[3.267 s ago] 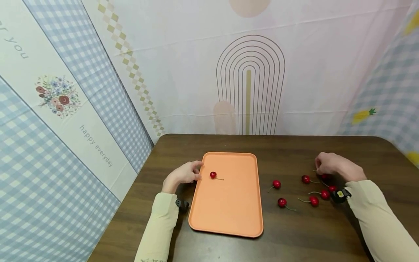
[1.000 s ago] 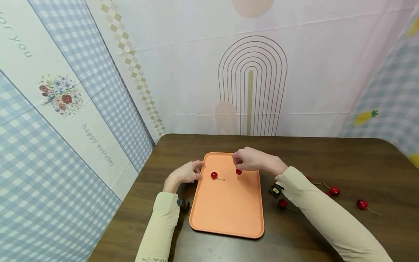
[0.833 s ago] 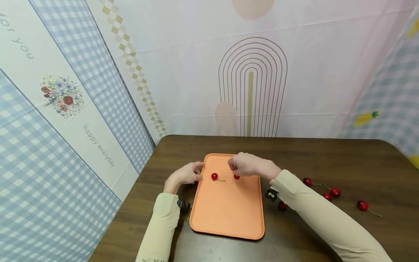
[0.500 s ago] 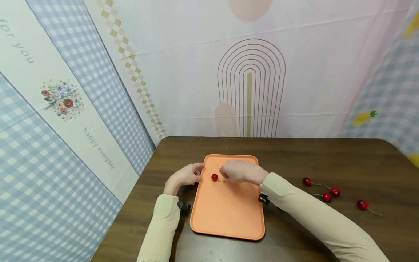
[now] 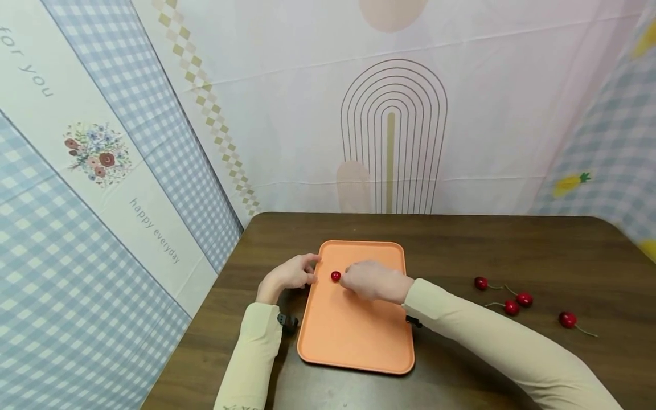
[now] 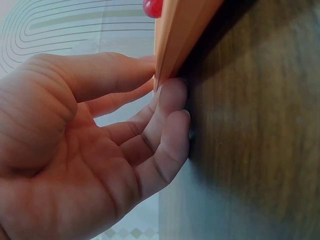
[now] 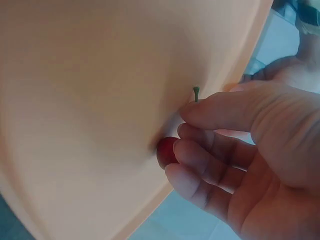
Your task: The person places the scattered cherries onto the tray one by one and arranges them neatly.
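My left hand (image 5: 291, 273) is at the left side of an orange tray (image 5: 353, 341). In the left wrist view its thumb lies on the rim and its bent fingers (image 6: 172, 135) are against the outer wall, just above the tabletop. Over the tray's upper half, my right hand (image 5: 371, 280) pinches a cherry by its stem; the green stem end (image 7: 196, 93) sticks out past the thumb. That red cherry (image 7: 167, 152) hangs beside the fingertips, close to the tray surface, and the hand hides it in the head view. Another cherry (image 5: 335, 276) lies on the tray just left of the right hand.
Several stemmed cherries lie on the dark wooden table (image 5: 461, 239) to the right, among them one cherry (image 5: 567, 320) set apart from the group. The right sleeve (image 5: 502, 336) crosses the table's near right part. Printed curtains (image 5: 287, 114) hang behind and at the left.
My right hand has come left from the cherry group, carrying a cherry over the tray, and has lowered. One table cherry now lies farther right. My left hand has stayed at the rim.
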### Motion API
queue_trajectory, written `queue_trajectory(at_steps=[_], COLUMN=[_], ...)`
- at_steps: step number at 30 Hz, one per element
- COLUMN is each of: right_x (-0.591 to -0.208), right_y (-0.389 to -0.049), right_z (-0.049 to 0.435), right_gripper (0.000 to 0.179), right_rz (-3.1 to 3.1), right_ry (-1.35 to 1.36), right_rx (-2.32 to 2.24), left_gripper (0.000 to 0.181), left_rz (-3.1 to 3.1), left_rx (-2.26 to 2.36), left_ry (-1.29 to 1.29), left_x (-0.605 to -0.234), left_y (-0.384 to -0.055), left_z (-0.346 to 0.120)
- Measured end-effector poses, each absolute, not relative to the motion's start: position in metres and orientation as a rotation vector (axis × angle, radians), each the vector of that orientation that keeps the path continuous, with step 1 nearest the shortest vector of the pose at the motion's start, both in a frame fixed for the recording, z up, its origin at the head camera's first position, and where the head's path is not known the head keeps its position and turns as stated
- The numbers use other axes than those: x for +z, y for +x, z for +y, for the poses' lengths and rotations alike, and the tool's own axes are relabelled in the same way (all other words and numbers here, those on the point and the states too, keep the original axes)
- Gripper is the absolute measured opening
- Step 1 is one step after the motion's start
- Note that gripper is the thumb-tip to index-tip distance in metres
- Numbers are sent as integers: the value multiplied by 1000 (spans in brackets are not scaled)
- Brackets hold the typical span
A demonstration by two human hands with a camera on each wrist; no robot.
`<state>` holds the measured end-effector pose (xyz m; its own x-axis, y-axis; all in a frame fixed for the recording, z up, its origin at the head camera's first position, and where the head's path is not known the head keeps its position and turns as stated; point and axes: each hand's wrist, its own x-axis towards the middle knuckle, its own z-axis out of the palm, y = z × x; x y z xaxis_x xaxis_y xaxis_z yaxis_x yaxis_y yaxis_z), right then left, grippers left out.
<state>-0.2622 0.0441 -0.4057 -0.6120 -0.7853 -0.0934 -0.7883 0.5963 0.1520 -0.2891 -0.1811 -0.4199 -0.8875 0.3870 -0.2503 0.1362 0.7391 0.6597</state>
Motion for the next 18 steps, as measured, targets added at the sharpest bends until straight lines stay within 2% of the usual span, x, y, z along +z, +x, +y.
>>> queue_trajectory(at_steps=[8,18], right_x=[-398,-373], right_y=[-260,-259], right_z=[56,88], right_gripper=[6,14], right_rz=[2769,2816], right_ry=[-1387,-1369], right_rx=[202,-132], left_gripper=[56,56], left_rz=[2566,2560], left_rx=[937,944], left_ry=[404,398], left_x=[-420,-419], left_y=[-290,-289], left_z=[-181,-181])
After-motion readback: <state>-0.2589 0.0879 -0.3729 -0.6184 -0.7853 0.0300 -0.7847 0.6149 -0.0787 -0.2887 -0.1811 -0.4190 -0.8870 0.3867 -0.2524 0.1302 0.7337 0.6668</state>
